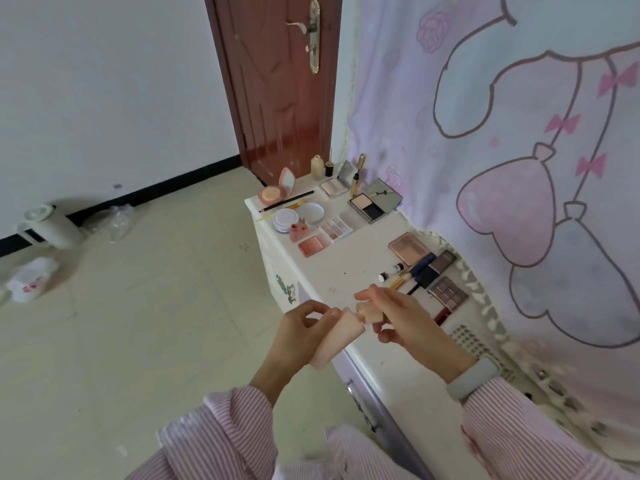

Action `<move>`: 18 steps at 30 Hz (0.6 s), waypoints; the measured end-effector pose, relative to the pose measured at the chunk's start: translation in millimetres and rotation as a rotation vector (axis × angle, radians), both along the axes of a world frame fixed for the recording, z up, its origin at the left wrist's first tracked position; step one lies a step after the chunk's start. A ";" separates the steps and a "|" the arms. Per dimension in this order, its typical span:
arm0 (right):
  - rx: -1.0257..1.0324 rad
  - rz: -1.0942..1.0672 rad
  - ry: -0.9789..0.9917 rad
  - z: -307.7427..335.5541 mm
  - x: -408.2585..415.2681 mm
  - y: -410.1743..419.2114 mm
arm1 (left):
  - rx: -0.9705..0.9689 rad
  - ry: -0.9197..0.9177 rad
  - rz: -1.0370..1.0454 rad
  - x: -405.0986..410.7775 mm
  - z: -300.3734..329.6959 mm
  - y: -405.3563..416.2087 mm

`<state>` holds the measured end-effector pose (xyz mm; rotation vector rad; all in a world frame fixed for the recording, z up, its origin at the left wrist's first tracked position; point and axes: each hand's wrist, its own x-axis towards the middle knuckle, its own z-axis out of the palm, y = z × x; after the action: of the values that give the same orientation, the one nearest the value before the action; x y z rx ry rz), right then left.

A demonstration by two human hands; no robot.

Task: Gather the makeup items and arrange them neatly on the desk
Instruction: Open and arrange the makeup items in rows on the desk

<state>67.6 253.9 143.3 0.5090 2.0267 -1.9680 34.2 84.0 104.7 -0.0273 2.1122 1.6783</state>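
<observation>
Both arms wear long sleeves of a soft, loose cloth, striped finely in pink and white. The left sleeve (221, 431) enters from about 6 o'clock, its stripes running along the arm, and its cuff ends in a slightly gathered, rolled edge just short of the wrist. The right sleeve (540, 434) enters from about 4 o'clock in the same stripe, bunching into folds toward the frame edge. More of the same striped cloth lies at 6 o'clock between the sleeves. On the right wrist sits a wide, smooth, pale grey band (472, 377), tight against the cuff. Both hands are bare, the left hand (299, 329) and the right hand (407, 318).
</observation>
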 end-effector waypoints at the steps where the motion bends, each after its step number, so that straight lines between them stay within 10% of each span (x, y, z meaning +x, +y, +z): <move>1: 0.024 -0.035 0.010 -2.0 -2.5 8.3 | 0.007 -0.005 0.001 -0.5 -0.1 8.8; 18: -0.041 -0.218 -0.143 -78.1 -43.4 81.2 | 0.207 -0.323 0.071 -41.2 -70.2 30.3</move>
<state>24.3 335.1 65.2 0.8676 1.9091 -2.0224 -7.0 114.4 34.5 -0.2936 1.7126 1.7894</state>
